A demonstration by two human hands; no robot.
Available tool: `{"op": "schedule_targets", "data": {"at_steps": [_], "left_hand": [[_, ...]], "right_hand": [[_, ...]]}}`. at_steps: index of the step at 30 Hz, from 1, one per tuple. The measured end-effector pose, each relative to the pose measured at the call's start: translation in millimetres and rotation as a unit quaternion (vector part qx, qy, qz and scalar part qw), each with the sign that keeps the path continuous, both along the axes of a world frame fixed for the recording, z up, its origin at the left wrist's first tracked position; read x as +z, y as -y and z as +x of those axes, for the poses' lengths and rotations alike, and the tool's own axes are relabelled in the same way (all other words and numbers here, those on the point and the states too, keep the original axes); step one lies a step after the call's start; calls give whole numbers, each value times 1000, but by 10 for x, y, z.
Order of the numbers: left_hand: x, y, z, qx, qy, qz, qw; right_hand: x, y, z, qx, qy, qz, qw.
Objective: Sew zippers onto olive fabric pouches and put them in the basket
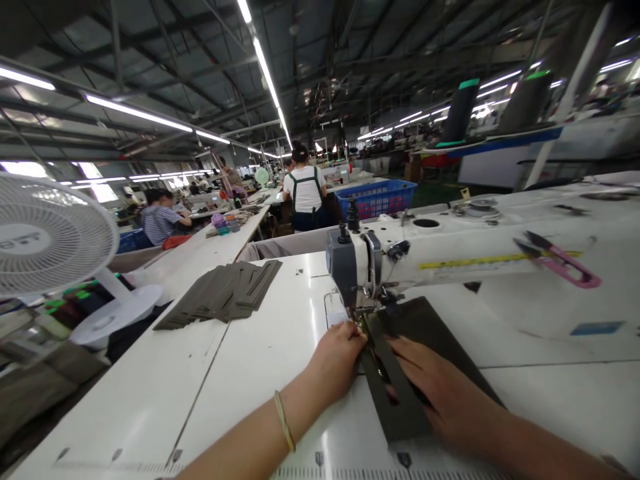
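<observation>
A dark olive fabric piece (430, 320) lies under the head of a white sewing machine (360, 267). A narrow strip (387, 390) of it, with a shiny slit-like line, runs from the needle area towards me. My left hand (340, 353) is at the left edge of the strip, close to the needle, its fingers bent and closed on the fabric edge. My right hand (435, 380) lies on the fabric to the right, fingers stretched forward and partly hidden by the strip. Pink-handled thread snips (563, 261) rest on the machine arm.
A stack of dark cut fabric pieces (220, 293) lies left on the white table (240, 380). Beyond it stands a white fan (55, 233). Thread cones (457, 113) stand at upper right. A blue basket (377, 198) and co-workers (305, 190) are ahead.
</observation>
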State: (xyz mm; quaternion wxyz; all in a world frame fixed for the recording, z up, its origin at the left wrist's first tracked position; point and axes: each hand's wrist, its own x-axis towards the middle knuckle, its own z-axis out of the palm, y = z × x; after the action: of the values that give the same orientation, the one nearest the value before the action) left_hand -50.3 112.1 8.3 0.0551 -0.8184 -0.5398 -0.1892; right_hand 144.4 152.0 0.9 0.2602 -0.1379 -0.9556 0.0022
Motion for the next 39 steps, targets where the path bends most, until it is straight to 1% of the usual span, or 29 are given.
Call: {"op": "schedule_targets", "data": {"at_steps": [1, 3, 5, 8, 11, 18, 22, 25, 29, 34, 39], "left_hand": [[4, 45, -6, -12, 6, 1, 1000], [-3, 147, -13, -31, 20, 7, 999], [-22, 243, -13, -39, 35, 12, 999], [-53, 348, 3, -32, 49, 10, 998], [-63, 398, 41, -21, 44, 8, 999], [-46, 404, 110, -10, -8, -7, 1000], [-40, 407, 123, 5, -11, -9, 1000], [-32, 423, 173, 5, -48, -8, 999], [-26, 430, 246, 15, -92, 3, 996], [-23, 410, 247, 17, -76, 7, 997], [-39, 349, 210, 12, -67, 30, 997]], "right_hand": [[1, 104, 40, 18, -16, 13, 1000], [-38, 299, 91, 41, -57, 66, 995], [-90, 446, 98, 38, -82, 135, 987], [-115, 555, 61, 22, -62, 217, 974], [-82, 568, 48, 6, -54, 255, 965], [-74, 533, 69, -7, -54, 222, 974], [-79, 535, 36, 18, -42, 210, 977], [-89, 548, 23, 33, -39, 198, 979], [-121, 564, 2, 33, -61, 196, 978], [-164, 565, -14, 17, -79, 191, 978], [-177, 514, -35, 19, -85, 180, 980]]}}
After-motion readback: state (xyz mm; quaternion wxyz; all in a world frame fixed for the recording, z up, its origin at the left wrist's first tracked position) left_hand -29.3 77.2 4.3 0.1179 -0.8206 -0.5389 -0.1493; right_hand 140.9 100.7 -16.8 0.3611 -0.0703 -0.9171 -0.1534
